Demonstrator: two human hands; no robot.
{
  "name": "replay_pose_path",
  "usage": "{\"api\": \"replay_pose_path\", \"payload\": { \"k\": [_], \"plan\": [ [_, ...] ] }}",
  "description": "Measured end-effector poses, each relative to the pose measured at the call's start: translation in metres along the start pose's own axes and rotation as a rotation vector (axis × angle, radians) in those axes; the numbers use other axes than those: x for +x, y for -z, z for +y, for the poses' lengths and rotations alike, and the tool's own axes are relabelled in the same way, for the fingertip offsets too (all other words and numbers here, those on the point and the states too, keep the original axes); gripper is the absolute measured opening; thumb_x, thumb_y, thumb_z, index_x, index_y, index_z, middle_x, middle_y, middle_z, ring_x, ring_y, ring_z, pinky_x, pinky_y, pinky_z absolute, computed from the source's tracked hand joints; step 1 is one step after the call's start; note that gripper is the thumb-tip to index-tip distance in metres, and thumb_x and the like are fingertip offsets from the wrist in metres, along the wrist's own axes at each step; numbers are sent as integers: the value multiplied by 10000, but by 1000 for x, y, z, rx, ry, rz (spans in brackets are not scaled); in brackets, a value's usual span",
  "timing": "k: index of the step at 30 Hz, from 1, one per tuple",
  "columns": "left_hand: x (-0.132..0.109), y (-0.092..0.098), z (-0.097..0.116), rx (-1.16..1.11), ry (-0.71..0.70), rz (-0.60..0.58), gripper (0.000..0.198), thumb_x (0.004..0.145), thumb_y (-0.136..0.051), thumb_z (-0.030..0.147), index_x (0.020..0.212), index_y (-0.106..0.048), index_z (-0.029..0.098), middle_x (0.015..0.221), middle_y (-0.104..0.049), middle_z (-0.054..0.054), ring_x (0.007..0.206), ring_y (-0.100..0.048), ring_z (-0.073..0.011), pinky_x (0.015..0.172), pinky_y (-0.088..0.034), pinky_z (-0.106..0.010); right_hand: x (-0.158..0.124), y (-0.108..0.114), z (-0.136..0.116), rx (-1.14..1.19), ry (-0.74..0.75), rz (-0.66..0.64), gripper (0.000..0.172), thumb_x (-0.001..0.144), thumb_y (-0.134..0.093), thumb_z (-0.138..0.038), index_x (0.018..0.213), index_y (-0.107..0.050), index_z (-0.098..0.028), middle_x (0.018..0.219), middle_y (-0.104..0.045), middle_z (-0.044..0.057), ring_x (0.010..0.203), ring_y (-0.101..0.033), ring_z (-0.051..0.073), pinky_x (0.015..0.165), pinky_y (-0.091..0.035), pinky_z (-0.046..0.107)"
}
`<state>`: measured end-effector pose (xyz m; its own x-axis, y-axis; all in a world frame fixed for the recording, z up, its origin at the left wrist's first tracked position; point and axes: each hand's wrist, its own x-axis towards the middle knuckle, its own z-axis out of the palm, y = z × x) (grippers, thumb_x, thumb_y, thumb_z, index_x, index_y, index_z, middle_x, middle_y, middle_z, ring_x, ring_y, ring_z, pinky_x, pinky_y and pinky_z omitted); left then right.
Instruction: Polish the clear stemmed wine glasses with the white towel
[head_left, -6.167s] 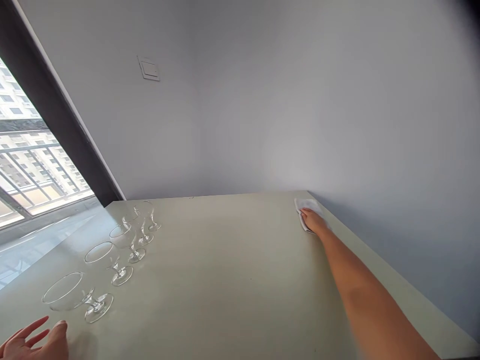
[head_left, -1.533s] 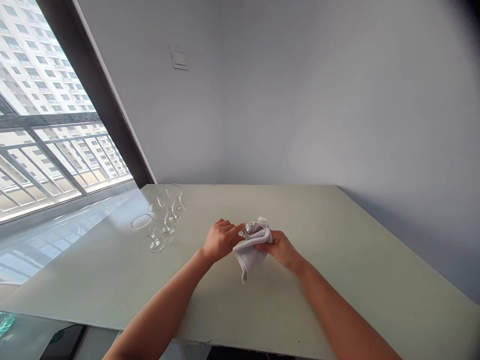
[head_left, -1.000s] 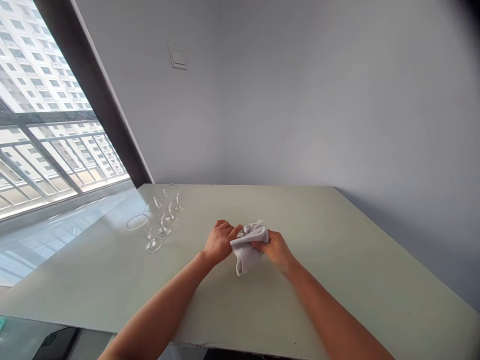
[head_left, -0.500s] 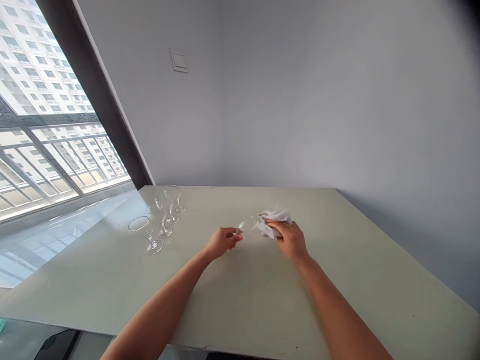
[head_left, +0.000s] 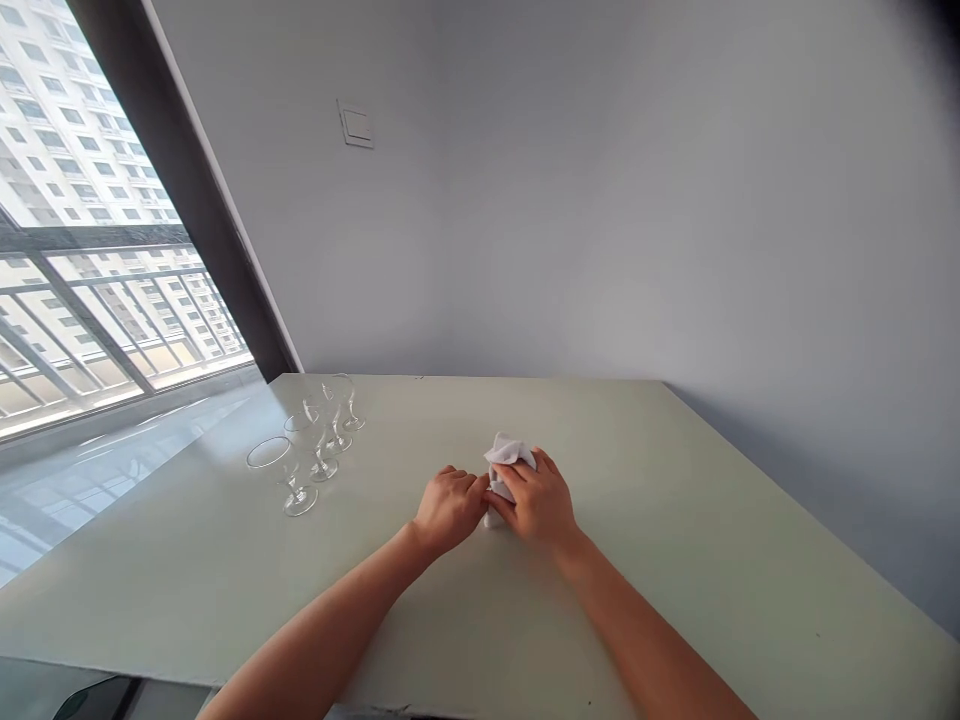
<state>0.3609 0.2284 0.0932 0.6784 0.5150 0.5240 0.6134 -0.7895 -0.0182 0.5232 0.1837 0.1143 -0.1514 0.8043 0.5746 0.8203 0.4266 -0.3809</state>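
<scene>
My left hand is closed in front of me, with its fingertips meeting the cloth. The stemmed glass it held half a second ago is now hidden behind the fingers and fabric. A white cloth is bunched in my right hand, whose fingers press it together beside the left thumb. One corner of the fabric pokes up above the fingers and a bit hangs below them. Over to the left, several clear stemmed glasses stand upright in a slanting row.
Everything rests on a pale green table that reaches back to grey walls. A window with a railing outside lies at the left. A dark flat object shows below the table's near left edge.
My right hand has brought the cloth left and nearer, up against my left hand. The glass, visible between the hands before, is now covered. The left hand has turned knuckles up.
</scene>
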Motion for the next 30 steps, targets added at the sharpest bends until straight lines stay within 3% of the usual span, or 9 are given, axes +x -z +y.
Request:
{"api": "replay_pose_path", "payload": {
  "k": [3,6,11,15,18,21,25,28,30],
  "plan": [
    [0,1,0,-2,-27,64,208,787,-444,174,959,-562,173,553,-568,-9,527,-523,-130,548,-343,-247,0,7,12,306,-269,23,351,801,-482,-489,973,-645,-230,956,-659,70,871,-581,246,807,-441,392],
    [-1,-2,4,-76,94,60,290,748,-449,125,1007,-560,194,575,-595,-3,527,-531,-125,550,-342,-240,-1,5,16,765,-548,35,444,818,-401,-552,949,-636,-198,848,-674,68,664,-600,200,587,-472,318],
    [-1,-2,17,-237,351,-64,368,734,-436,120,1054,-560,253,648,-623,12,584,-544,-125,568,-346,-224,-4,-11,9,1157,-763,246,489,788,-442,-576,1054,-591,-194,959,-669,84,716,-616,219,570,-478,316],
    [2,0,18,-404,547,-114,390,741,-426,133,1089,-548,259,581,-558,44,534,-490,-100,518,-320,-198,-4,-14,5,1242,-853,331,514,775,-436,-598,1002,-610,-172,934,-676,88,785,-623,255,610,-494,345],
    [5,-1,18,-550,663,-91,395,775,-389,148,1137,-518,239,595,-537,45,531,-467,-90,518,-339,-196,-5,-17,-4,1277,-859,301,552,796,-374,-611,1020,-596,-158,961,-665,98,848,-614,269,633,-500,355],
    [6,-3,23,-660,652,-33,337,821,-392,243,1126,-532,215,749,-570,-4,628,-507,-113,574,-404,-222,-9,-25,-20,1360,-783,151,537,821,-362,-582,1099,-562,-169,1061,-627,103,932,-587,258,698,-491,346],
    [6,-3,34,-488,551,120,389,770,-515,280,1158,-529,261,1106,-504,-75,954,-486,-202,838,-403,-350,-13,-38,-34,1429,-682,44,422,793,-510,-496,1114,-537,-222,1086,-607,60,965,-559,213,764,-455,306],
    [7,3,34,-488,516,145,371,760,-533,256,1124,-557,318,1299,-392,-43,1143,-369,-254,976,-274,-440,-11,-38,-29,1440,-743,53,404,750,-572,-494,1026,-568,-199,935,-639,43,836,-576,185,705,-444,282],
    [8,8,27,-732,538,87,304,783,-506,286,1074,-590,311,1300,-413,-26,1166,-363,-254,985,-267,-435,-10,-34,-23,1439,-810,47,390,708,-623,-488,945,-585,-180,772,-627,14,694,-558,148,618,-425,253]
  ]
}}
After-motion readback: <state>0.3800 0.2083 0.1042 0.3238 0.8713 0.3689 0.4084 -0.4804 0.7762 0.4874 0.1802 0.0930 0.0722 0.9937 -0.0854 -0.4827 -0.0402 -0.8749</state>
